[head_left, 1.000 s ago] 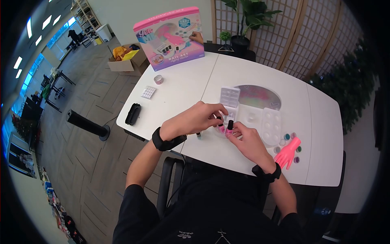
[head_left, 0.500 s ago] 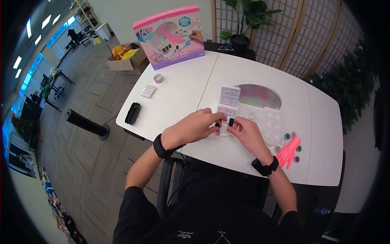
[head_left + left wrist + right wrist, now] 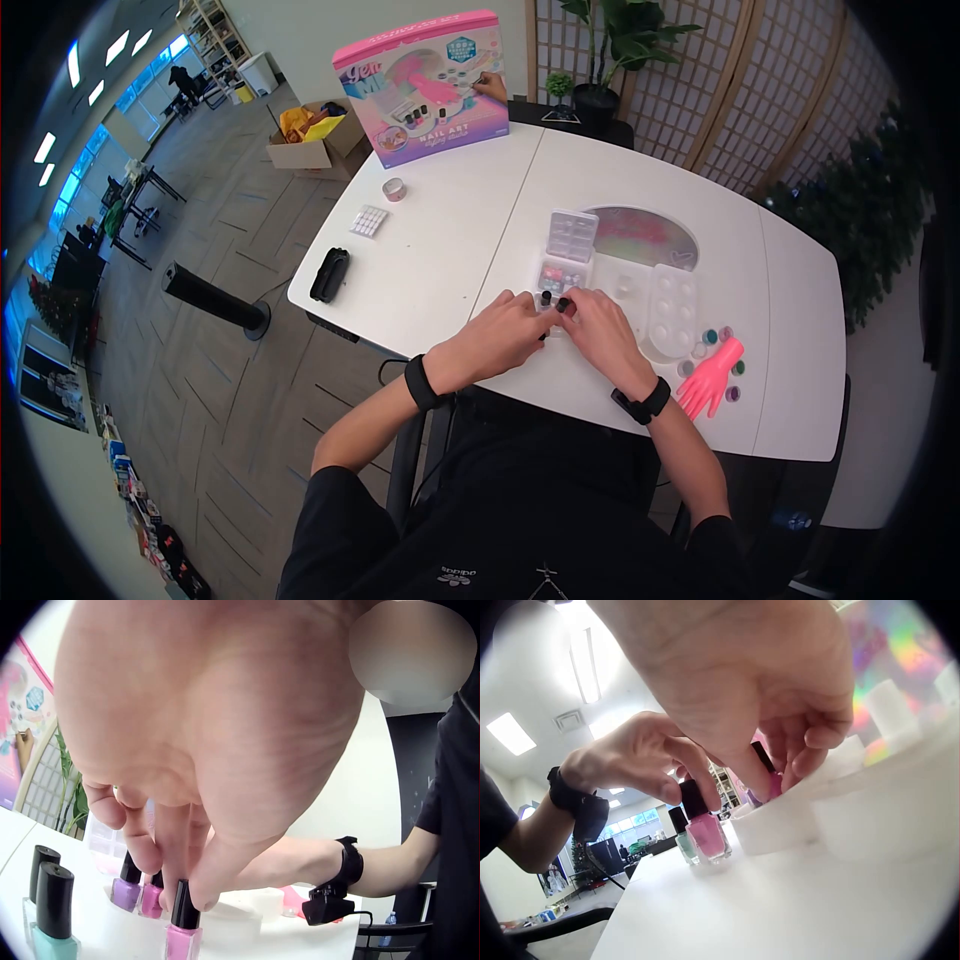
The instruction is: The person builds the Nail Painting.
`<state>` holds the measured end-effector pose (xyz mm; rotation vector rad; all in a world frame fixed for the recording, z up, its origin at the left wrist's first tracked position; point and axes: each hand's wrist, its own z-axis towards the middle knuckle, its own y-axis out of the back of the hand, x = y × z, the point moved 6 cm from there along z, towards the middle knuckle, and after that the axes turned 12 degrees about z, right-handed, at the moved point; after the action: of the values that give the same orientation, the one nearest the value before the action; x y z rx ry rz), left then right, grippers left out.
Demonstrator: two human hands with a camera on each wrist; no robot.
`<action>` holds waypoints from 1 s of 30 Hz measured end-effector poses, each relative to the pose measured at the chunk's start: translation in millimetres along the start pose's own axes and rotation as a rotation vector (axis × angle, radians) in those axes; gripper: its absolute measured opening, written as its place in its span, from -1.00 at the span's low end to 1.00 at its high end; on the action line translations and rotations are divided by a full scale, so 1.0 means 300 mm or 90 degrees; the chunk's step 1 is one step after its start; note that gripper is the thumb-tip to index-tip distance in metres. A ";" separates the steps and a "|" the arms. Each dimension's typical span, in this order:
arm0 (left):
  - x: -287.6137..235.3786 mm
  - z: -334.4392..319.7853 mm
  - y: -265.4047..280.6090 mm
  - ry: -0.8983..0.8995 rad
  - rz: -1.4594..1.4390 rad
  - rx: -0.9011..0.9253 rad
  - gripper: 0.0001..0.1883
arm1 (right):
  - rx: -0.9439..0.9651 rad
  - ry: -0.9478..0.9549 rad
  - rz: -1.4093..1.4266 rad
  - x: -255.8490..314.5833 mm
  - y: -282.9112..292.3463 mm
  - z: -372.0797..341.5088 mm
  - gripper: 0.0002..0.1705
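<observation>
My left hand (image 3: 505, 335) pinches the black cap of a pink nail polish bottle (image 3: 184, 941), which stands low at the table in front of the white tray. Just to its right, my right hand (image 3: 605, 335) holds a magenta nail polish bottle (image 3: 772, 780) between thumb and fingers, at the tray's edge. Beside that one stands a purple nail polish bottle (image 3: 126, 892). Two more bottles, one a teal nail polish bottle (image 3: 56, 922), stand left of my left hand; in the head view that hand hides them.
The white tray (image 3: 640, 345) has a mirrored back (image 3: 645, 238) and an open lidded case (image 3: 572, 235). Right of it lie a pink model hand (image 3: 710, 378) and several small pots. A nail art box (image 3: 425, 90), a black case (image 3: 330, 275) and a white pellet sheet (image 3: 369, 221) occupy the left side.
My left hand has drawn back slightly toward my body and turned, now gripping a bottle at the table. My right hand has shifted a little left, so the hands now overlap closely.
</observation>
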<state>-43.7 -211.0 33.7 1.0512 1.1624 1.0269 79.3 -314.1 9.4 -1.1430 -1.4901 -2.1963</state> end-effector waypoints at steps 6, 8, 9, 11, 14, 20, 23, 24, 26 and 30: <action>-0.003 -0.001 -0.022 0.006 0.025 0.002 -0.53 | -0.009 0.027 0.017 -0.002 0.003 -0.009 -0.65; -0.011 -0.003 -0.005 0.013 0.014 0.003 -0.55 | -0.001 -0.001 0.034 0.019 0.020 -0.014 -0.63; -0.017 -0.007 0.015 0.017 0.005 0.001 -0.57 | 0.002 -0.015 0.042 0.031 0.031 -0.018 -0.62; -0.014 -0.018 0.056 0.023 -0.041 -0.024 -0.61 | -0.006 -0.026 0.059 0.039 0.050 -0.030 -0.58; 0.037 -0.056 0.122 0.044 -0.112 -0.075 -0.66 | -0.020 -0.036 0.083 0.065 0.097 -0.053 -0.55; 0.155 -0.135 0.117 0.124 -0.028 -0.024 -0.57 | -0.035 -0.045 0.104 0.098 0.144 -0.080 -0.58; 0.151 -0.159 0.075 0.135 -0.108 0.029 -0.59 | -0.023 -0.051 0.112 0.118 0.143 -0.083 -0.59; 0.151 -0.160 0.072 0.138 -0.118 0.030 -0.61 | -0.018 -0.054 0.114 0.121 0.142 -0.083 -0.59; 0.151 -0.160 0.067 0.143 -0.139 0.033 -0.64 | -0.013 -0.052 0.115 0.124 0.139 -0.083 -0.60; 0.187 -0.149 0.036 0.144 -0.142 0.038 -0.69 | -0.007 -0.051 0.118 0.128 0.135 -0.088 -0.62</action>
<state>-82.7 -150.0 29.3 0.8434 1.4670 0.9561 65.7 -346.8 59.8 -1.3291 -1.3438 -2.0584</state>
